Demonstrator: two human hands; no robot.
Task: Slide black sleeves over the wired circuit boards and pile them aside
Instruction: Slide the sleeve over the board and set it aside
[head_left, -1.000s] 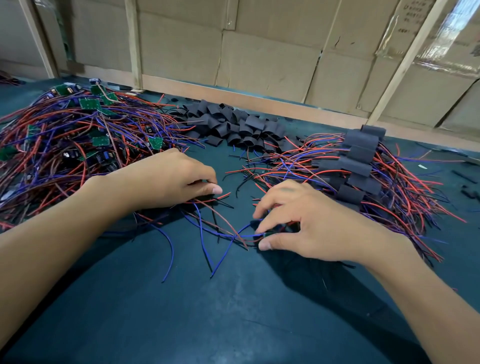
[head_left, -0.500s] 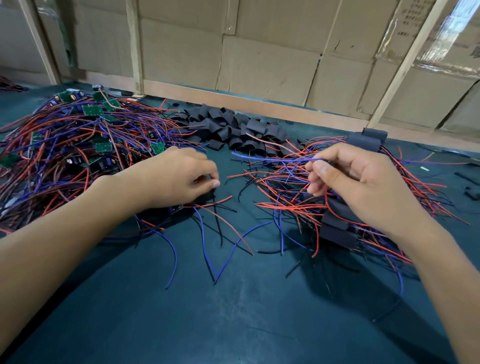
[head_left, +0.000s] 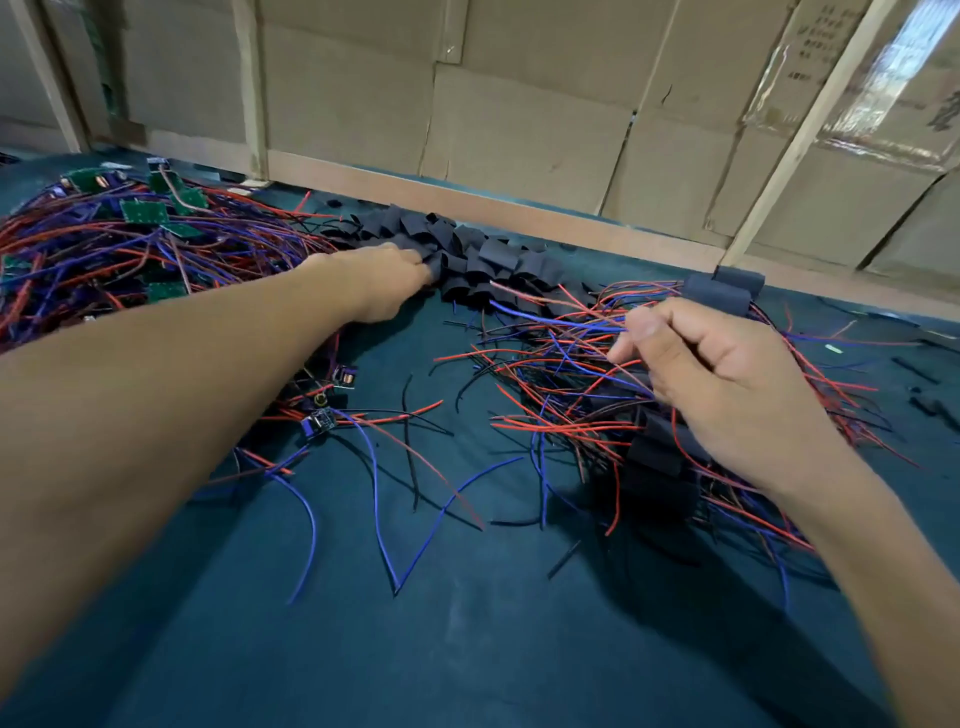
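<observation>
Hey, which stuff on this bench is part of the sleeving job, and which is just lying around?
Part of the job:
bare wired boards
loose black sleeves
sleeved pile
left hand at the sleeves
right hand holding wires

Lying about:
black scraps
cardboard wall

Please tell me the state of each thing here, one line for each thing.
Left hand: reaching into the empty sleeves, fingertips hidden.
Right hand: pinching wires above the sleeved pile.
Empty sleeves: loose heap at the back.
Bare boards: tangled pile, unsleeved.
Sleeved pile: boards covered, wires trailing.
</observation>
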